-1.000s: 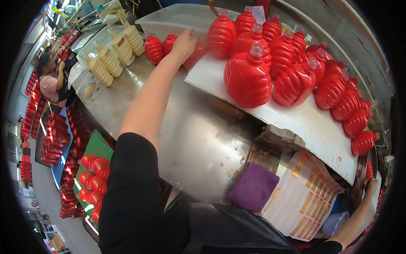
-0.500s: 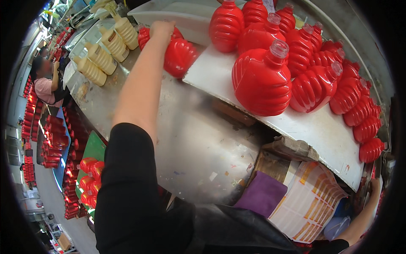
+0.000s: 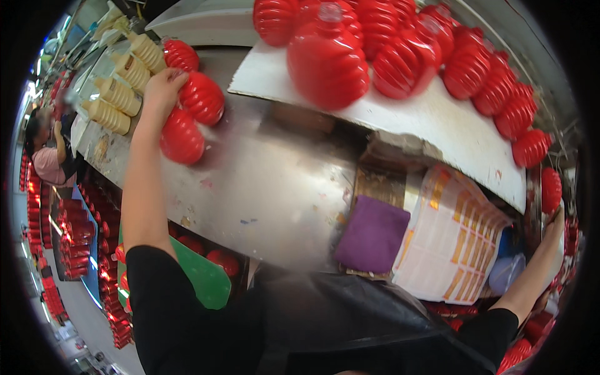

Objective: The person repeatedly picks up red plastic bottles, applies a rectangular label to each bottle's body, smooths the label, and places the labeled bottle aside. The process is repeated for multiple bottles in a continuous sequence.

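On the left side of the metal table, my left hand (image 3: 164, 90) is closed at the neck end of a ridged red bottle (image 3: 202, 98). A second red bottle (image 3: 181, 139) lies against it just below my fingers. Which of their necks sits in my grip is hidden by the hand. Another red bottle (image 3: 181, 55) stands just beyond. At the far right edge, my right hand (image 3: 554, 224) is closed round the lower end of a small-looking red bottle (image 3: 550, 189); its fingers show only in part.
Cream bottles (image 3: 117, 95) stand in a row left of my left hand. Many red bottles (image 3: 328, 59) crowd the white shelf (image 3: 400, 115). A purple cloth (image 3: 374, 234) and a label sheet (image 3: 453, 237) lie near me. A person (image 3: 50, 156) works at far left.
My left hand has moved left and nearer, bringing the red bottles close to the cream ones. A red bottle now shows at my right hand. The view has shifted.
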Demonstrator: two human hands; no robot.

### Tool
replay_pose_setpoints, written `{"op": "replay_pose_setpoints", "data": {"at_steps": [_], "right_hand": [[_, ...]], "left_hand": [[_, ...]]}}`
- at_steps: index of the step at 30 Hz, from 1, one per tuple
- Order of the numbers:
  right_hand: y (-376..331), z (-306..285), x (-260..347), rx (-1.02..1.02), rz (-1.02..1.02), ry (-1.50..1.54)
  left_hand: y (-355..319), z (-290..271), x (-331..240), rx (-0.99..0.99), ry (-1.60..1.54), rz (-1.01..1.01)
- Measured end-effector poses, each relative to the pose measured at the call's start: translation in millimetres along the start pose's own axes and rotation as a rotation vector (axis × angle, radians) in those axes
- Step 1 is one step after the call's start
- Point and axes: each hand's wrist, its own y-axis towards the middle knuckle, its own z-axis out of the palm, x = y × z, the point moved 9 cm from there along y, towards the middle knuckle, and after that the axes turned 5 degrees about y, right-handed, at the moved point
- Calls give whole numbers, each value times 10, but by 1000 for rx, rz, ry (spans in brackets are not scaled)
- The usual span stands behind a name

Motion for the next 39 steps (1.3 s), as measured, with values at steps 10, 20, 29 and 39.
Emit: {"op": "replay_pose_setpoints", "data": {"at_steps": [10, 20, 29, 39], "right_hand": [[-2867, 530, 1776, 470, -572, -609], [-6911, 2210, 516, 1514, -401, -811], [-7792, 3096, -338, 1719, -440, -848], [-6507, 1920, -1236, 1235, -888, -1026]], "left_hand": [[-1663, 166, -918, 353, -205, 129], [-2312, 13, -1165, -70, -566, 257], [-3276, 609, -2284, -48, -389, 803], [-3002, 1651, -2730, 628, -664, 319]]}}
